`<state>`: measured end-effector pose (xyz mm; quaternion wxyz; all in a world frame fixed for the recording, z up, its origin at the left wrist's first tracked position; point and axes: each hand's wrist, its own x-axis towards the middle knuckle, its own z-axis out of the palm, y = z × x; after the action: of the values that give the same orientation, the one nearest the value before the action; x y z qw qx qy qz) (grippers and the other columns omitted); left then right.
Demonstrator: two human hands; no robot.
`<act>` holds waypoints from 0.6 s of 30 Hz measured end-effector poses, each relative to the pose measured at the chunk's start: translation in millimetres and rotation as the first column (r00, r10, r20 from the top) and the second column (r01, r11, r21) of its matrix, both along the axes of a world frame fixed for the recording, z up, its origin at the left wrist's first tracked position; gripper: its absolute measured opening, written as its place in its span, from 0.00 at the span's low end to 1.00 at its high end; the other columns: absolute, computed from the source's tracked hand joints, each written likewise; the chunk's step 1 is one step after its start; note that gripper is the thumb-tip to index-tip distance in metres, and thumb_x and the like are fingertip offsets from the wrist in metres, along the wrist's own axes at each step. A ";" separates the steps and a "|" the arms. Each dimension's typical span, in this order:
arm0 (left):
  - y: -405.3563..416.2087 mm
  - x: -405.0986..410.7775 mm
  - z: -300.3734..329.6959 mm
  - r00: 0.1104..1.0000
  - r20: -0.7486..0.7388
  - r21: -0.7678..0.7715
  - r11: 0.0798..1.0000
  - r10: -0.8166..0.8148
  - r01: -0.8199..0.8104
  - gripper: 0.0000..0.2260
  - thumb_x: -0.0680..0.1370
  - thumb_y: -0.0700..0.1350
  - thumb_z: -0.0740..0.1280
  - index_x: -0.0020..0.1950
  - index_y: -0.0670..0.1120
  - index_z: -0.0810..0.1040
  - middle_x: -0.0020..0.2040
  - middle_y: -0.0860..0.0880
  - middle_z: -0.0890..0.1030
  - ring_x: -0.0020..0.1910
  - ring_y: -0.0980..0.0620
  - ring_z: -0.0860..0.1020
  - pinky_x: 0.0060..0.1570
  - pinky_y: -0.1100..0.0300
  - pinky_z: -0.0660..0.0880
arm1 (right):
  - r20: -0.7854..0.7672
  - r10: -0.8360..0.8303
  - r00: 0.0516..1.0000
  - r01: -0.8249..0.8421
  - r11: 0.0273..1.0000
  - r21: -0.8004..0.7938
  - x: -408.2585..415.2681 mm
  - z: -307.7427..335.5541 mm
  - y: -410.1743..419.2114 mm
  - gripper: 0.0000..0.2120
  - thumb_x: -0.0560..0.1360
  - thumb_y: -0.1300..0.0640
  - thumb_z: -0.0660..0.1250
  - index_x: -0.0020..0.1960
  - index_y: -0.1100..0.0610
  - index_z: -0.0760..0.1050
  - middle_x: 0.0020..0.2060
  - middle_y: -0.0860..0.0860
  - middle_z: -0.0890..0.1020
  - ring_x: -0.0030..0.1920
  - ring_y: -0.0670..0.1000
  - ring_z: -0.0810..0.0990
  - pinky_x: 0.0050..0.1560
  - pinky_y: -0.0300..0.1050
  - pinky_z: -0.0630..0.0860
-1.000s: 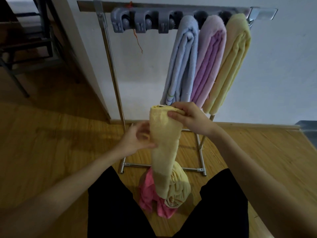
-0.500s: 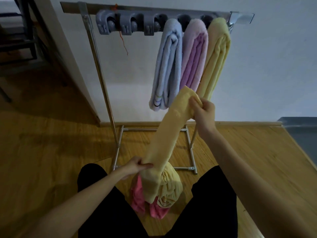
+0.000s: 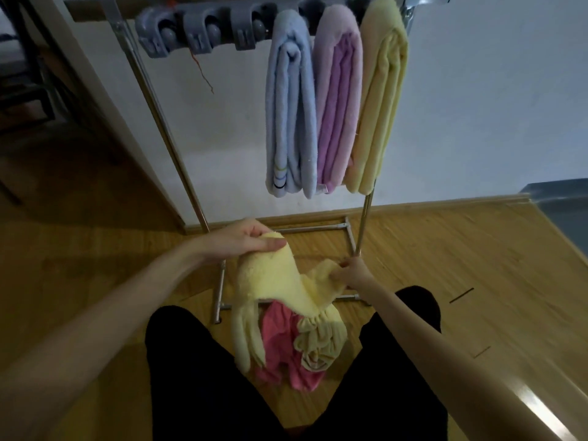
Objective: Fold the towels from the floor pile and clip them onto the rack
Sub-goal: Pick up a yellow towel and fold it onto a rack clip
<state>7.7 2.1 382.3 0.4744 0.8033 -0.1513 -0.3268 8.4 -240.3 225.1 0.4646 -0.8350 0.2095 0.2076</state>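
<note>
A pale yellow towel [image 3: 270, 281] stretches between my two hands above the floor pile. My left hand [image 3: 238, 240] grips its upper fold, thumb over the cloth. Lower and to the right, my right hand [image 3: 353, 275] pinches the towel's other end. Beneath them a crumpled pink towel [image 3: 280, 332] and a bunched yellowish towel [image 3: 318, 342] lie on the wooden floor between my knees. On the rack [image 3: 165, 128] hang three folded towels: blue [image 3: 289, 106], pink-purple [image 3: 337, 97] and yellow [image 3: 378, 97]. Three grey clips [image 3: 203, 33] at its left hold nothing.
The rack's metal base frame [image 3: 350, 237] lies on the floor just behind the pile. A white wall stands behind the rack. A dark chair frame [image 3: 28, 74] is at the far left, and a grey step [image 3: 560, 205] at the right.
My right hand dropped from rack height down to the pile with one towel end. My left hand rose with the other end, so the towel now sags between them.
</note>
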 end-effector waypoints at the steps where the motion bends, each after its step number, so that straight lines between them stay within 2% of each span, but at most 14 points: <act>1: -3.1 1.3 8.4 0.999 -0.001 0.026 0.999 -0.039 0.039 0.22 0.73 0.54 0.67 0.53 0.34 0.79 0.43 0.45 0.81 0.41 0.51 0.79 0.41 0.63 0.75 | -0.020 0.095 0.995 -0.095 0.995 -0.035 -2.3 2.2 5.2 0.18 0.73 0.65 0.68 0.60 0.72 0.73 0.44 0.55 0.74 0.45 0.54 0.77 0.41 0.48 0.73; 3: -10.1 3.3 20.5 0.994 -0.017 0.077 0.991 -0.111 0.112 0.22 0.73 0.53 0.65 0.55 0.35 0.79 0.45 0.44 0.80 0.44 0.50 0.79 0.45 0.62 0.75 | 0.036 0.245 0.969 -0.243 0.969 -0.050 -3.6 9.9 12.3 0.23 0.72 0.63 0.71 0.65 0.66 0.70 0.55 0.56 0.75 0.59 0.55 0.76 0.50 0.45 0.73; 4: -13.4 3.8 25.6 0.990 -0.031 0.094 0.985 -0.141 0.143 0.21 0.74 0.52 0.65 0.55 0.35 0.79 0.47 0.44 0.81 0.45 0.51 0.80 0.46 0.62 0.75 | 0.134 0.291 0.947 -0.298 0.954 0.028 -3.0 14.9 13.6 0.26 0.71 0.65 0.72 0.66 0.64 0.68 0.60 0.57 0.74 0.64 0.56 0.74 0.54 0.44 0.73; 5: -16.0 4.9 28.2 0.984 -0.049 0.111 0.978 -0.169 0.174 0.19 0.75 0.50 0.64 0.55 0.37 0.80 0.47 0.45 0.81 0.45 0.52 0.80 0.46 0.63 0.76 | 0.234 0.296 0.926 -0.342 0.920 0.192 -1.8 22.1 14.3 0.28 0.69 0.66 0.72 0.67 0.63 0.68 0.63 0.58 0.74 0.66 0.58 0.73 0.58 0.44 0.73; 7: -19.4 6.8 30.9 0.976 -0.073 0.141 0.966 -0.207 0.216 0.13 0.77 0.48 0.64 0.54 0.41 0.81 0.47 0.49 0.82 0.45 0.55 0.81 0.46 0.66 0.76 | 0.324 0.277 0.905 -0.419 0.718 0.556 -2.2 41.5 16.4 0.30 0.66 0.70 0.66 0.67 0.64 0.67 0.64 0.60 0.74 0.67 0.58 0.72 0.65 0.50 0.71; 8: -20.2 8.2 31.5 0.974 -0.077 0.148 0.963 -0.214 0.223 0.12 0.78 0.48 0.63 0.53 0.42 0.81 0.46 0.49 0.82 0.45 0.56 0.81 0.45 0.66 0.76 | 0.331 0.311 0.891 -0.455 0.593 0.665 -2.8 53.9 18.0 0.30 0.66 0.72 0.63 0.68 0.65 0.66 0.64 0.60 0.73 0.67 0.58 0.71 0.67 0.53 0.69; 10: -20.5 11.2 33.2 0.972 -0.053 0.152 0.961 -0.227 0.233 0.14 0.77 0.49 0.64 0.53 0.40 0.81 0.46 0.47 0.81 0.45 0.52 0.80 0.45 0.64 0.75 | 0.373 0.443 0.815 -0.551 0.392 0.737 -3.0 77.7 22.9 0.31 0.67 0.74 0.59 0.70 0.67 0.62 0.65 0.62 0.71 0.68 0.59 0.69 0.70 0.56 0.64; 12: -18.9 13.5 36.0 0.970 -0.027 0.150 0.958 -0.242 0.243 0.16 0.76 0.49 0.64 0.54 0.37 0.81 0.46 0.45 0.81 0.45 0.50 0.79 0.44 0.64 0.75 | 0.412 0.552 0.725 -0.626 0.279 0.728 -1.5 92.2 26.9 0.29 0.69 0.75 0.59 0.71 0.69 0.62 0.64 0.63 0.71 0.66 0.60 0.69 0.69 0.55 0.65; 13: -17.1 14.4 37.9 0.968 -0.019 0.148 0.957 -0.251 0.251 0.16 0.76 0.49 0.64 0.53 0.37 0.81 0.45 0.46 0.81 0.44 0.51 0.79 0.43 0.65 0.75 | 0.408 0.595 0.692 -0.651 0.273 0.708 -0.9 97.0 29.2 0.27 0.71 0.74 0.60 0.69 0.69 0.64 0.62 0.62 0.73 0.63 0.60 0.72 0.67 0.53 0.68; 16: -6.4 16.7 45.9 0.965 -0.003 0.157 0.953 -0.261 0.258 0.14 0.74 0.50 0.65 0.50 0.41 0.82 0.42 0.49 0.82 0.41 0.53 0.80 0.39 0.67 0.75 | 0.369 0.658 0.656 -0.727 0.420 0.543 2.5 110.2 31.7 0.18 0.72 0.68 0.69 0.60 0.70 0.73 0.54 0.59 0.80 0.56 0.57 0.78 0.63 0.54 0.73; 18: 6.1 20.1 50.6 0.966 0.034 0.175 0.953 -0.256 0.246 0.19 0.74 0.56 0.68 0.51 0.40 0.82 0.43 0.45 0.82 0.43 0.49 0.80 0.39 0.65 0.75 | 0.370 0.653 0.661 -0.739 0.479 0.473 5.1 119.2 27.7 0.14 0.73 0.65 0.69 0.58 0.67 0.77 0.53 0.57 0.82 0.55 0.55 0.80 0.61 0.53 0.75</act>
<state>27.8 8.2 432.9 0.3545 0.8239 -0.2372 -0.3731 13.5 -212.6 344.3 0.5864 -0.6718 -0.2557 0.3735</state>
